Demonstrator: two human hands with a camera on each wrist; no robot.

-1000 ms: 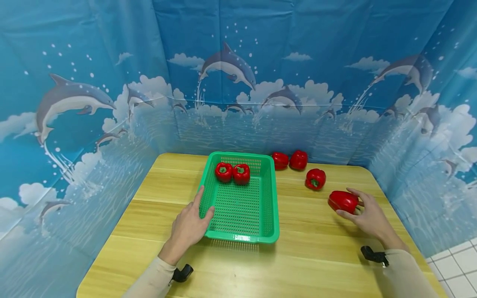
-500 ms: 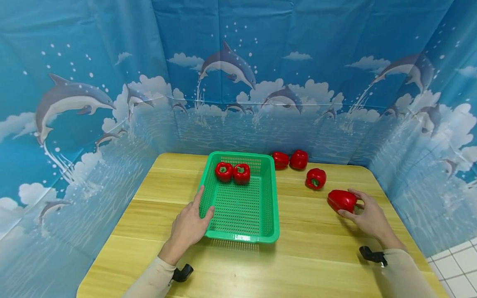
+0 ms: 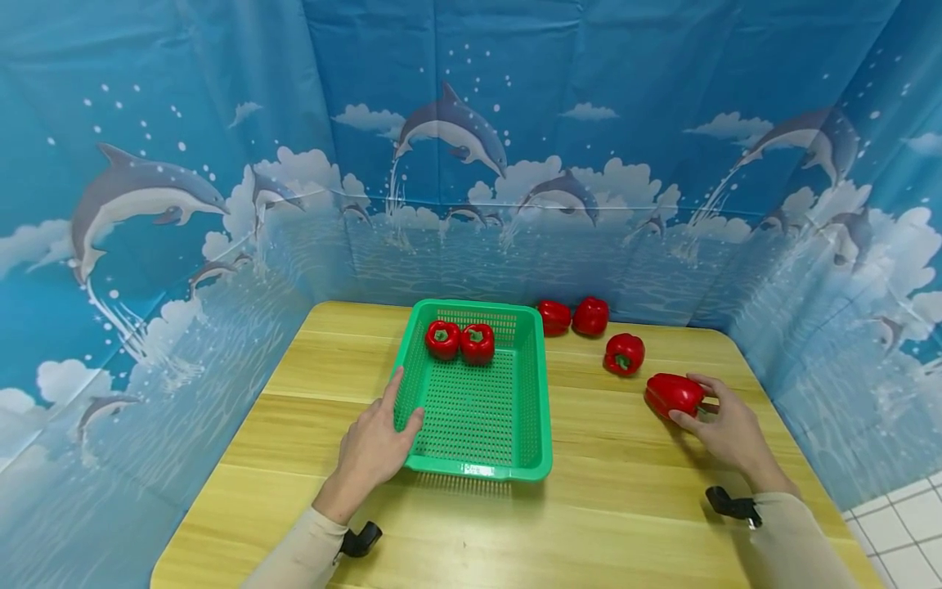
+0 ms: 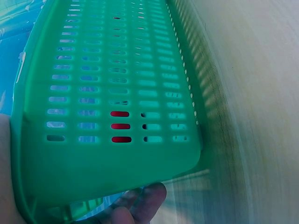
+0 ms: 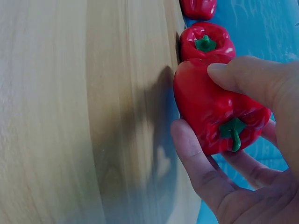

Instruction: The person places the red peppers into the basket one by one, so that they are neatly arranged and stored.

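Observation:
A red bell pepper (image 3: 671,394) with a green stem is in my right hand (image 3: 728,429), on the right side of the table. In the right wrist view, my thumb (image 5: 229,77) presses its upper side while the fingers curl below. A shadow falls on the wood beside it. My left hand (image 3: 374,446) grips the near left part of a green basket (image 3: 546,401); in the left wrist view, fingertips (image 4: 152,200) show past the basket's end wall. Inside, at the far left, two red bell peppers (image 3: 477,345) sit side by side.
Between basket and right hand lies one red bell pepper (image 3: 623,354). Two more bell peppers (image 3: 591,316) lie at the table's back edge, right of the basket. A blue dolphin-print curtain (image 3: 471,237) surrounds the wooden table (image 3: 603,523) at the back and sides.
My right hand has shifted very slightly left and away from me with the bell pepper. The left hand and basket have stayed put.

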